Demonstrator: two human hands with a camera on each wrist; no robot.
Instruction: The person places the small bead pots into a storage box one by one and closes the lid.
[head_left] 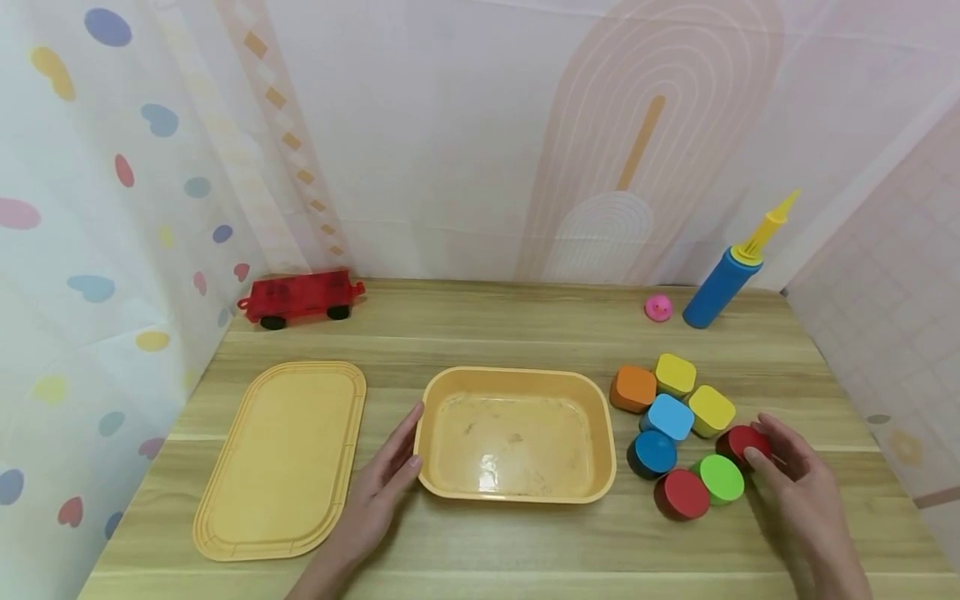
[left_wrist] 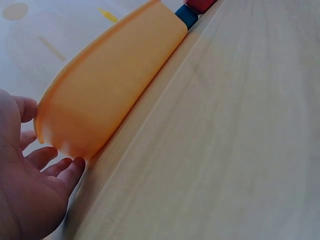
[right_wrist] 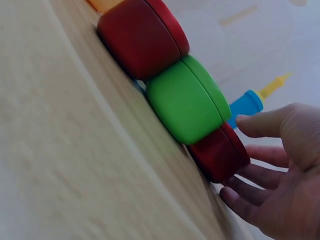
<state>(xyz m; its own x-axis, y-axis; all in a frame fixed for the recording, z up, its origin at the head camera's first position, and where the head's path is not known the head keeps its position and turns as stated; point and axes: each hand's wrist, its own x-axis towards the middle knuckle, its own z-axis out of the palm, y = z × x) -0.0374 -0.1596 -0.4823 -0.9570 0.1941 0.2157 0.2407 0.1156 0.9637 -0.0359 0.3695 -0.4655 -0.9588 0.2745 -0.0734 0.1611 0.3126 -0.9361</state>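
Note:
My left hand (head_left: 378, 487) rests at the left end of an orange-yellow plastic bin (head_left: 517, 497), thumb by the rim and the other fingers touching the end wall in the left wrist view (left_wrist: 100, 90). On the right, my right hand (head_left: 806, 479) spreads loosely around a dark red lidded container (head_left: 738, 440); in the right wrist view its fingers are beside that container (right_wrist: 220, 155) and the thumb sits just above. Clustered left of this hand are a green container (head_left: 720, 479), another red one (head_left: 684, 495), blue ones (head_left: 652, 454), yellow ones (head_left: 711, 410) and an orange one (head_left: 633, 389).
A flat orange-yellow lid (head_left: 281, 458) lies left of the bin. A red toy wagon (head_left: 303, 297) stands at the back left. Toward the back right are a small pink toy (head_left: 658, 308) and a blue and yellow hand pump (head_left: 723, 287), before a patterned curtain (head_left: 450, 150).

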